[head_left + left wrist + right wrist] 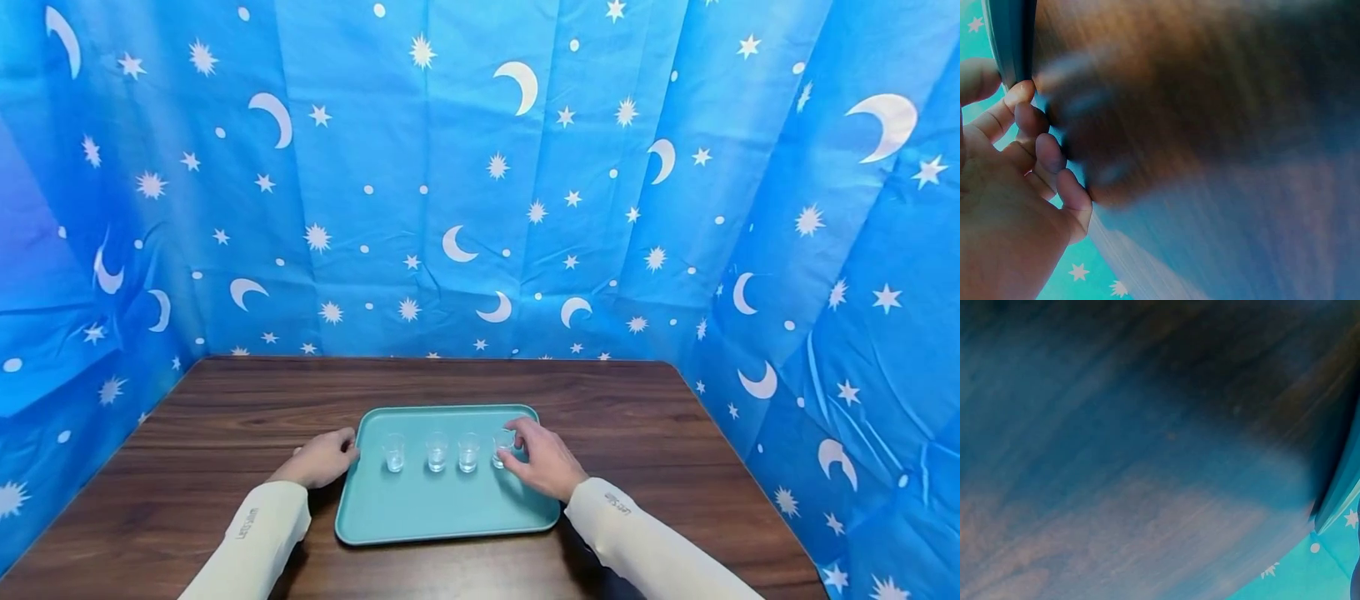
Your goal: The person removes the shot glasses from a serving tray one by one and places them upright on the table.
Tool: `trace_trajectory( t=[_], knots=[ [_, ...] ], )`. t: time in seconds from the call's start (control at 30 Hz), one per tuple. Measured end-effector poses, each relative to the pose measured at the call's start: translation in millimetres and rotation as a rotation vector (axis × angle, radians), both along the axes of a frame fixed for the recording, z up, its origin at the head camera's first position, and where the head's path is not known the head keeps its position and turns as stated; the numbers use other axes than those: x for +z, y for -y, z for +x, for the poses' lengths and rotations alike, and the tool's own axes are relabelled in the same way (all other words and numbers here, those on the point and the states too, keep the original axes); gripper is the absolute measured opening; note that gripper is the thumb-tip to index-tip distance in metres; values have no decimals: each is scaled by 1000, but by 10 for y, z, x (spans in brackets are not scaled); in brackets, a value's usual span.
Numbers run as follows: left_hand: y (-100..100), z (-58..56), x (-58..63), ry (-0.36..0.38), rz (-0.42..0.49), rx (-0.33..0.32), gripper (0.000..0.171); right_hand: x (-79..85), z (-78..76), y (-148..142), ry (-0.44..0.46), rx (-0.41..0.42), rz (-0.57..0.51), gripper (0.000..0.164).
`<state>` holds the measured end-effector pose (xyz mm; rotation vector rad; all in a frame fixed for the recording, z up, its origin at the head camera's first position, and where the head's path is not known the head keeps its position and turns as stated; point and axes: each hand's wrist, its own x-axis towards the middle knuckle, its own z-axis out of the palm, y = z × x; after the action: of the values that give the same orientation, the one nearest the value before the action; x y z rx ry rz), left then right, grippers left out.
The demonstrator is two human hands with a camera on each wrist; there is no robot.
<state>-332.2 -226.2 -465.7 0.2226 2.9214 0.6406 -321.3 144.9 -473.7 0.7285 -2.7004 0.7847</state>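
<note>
A mint-green tray [435, 512] lies on the table with small clear shot glasses standing in a row across it. My left hand [318, 461] is at the tray's left edge; in the left wrist view its thumb and forefinger pinch the tray's rim [1013, 40], the other fingers [1075, 190] curled beside it. Over the row's right end, my right hand [547, 461] holds the rightmost shot glass [498, 457] between thumb and fingers. The left shot glass [393, 460] stands apart from the two middle ones, one being a shot glass [437, 458]. The right wrist view hides the right hand's grip.
The dark wood-grain table [600, 392] extends around the tray on all sides. A blue curtain [465, 167] with white moons and stars surrounds the table's back and sides. In the right wrist view the tray's edge [1341, 478] shows at the far right.
</note>
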Motion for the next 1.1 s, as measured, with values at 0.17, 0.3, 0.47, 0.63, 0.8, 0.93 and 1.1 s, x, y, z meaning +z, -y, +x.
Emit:
trace_trajectory(
  t=[0.17, 0.3, 0.47, 0.63, 0.8, 0.93, 1.1],
  knots=[
    [-25, -28, 59, 9, -19, 7, 13, 32, -45, -11, -11, 16, 6, 42],
    [-32, -53, 102, 19, -14, 5, 14, 65, -78, -34, -9, 16, -3, 39],
    [-35, -89, 127, 61, -11, 19, 17, 106, -98, -57, 10, 8, -11, 38],
    [-36, -116, 158, 90, -31, 28, 40, 169, -105, -70, 14, 10, -22, 37],
    [-40, -107, 146, 98, -40, 25, 38, 218, -106, -100, 10, -5, -16, 36],
    [-40, -96, 148, 109, -24, 14, 21, 258, -93, -159, 31, -28, -15, 37],
    [-54, -90, 177, 114, -17, -1, 22, 289, -83, -302, 48, -64, -25, 35]
  ],
)
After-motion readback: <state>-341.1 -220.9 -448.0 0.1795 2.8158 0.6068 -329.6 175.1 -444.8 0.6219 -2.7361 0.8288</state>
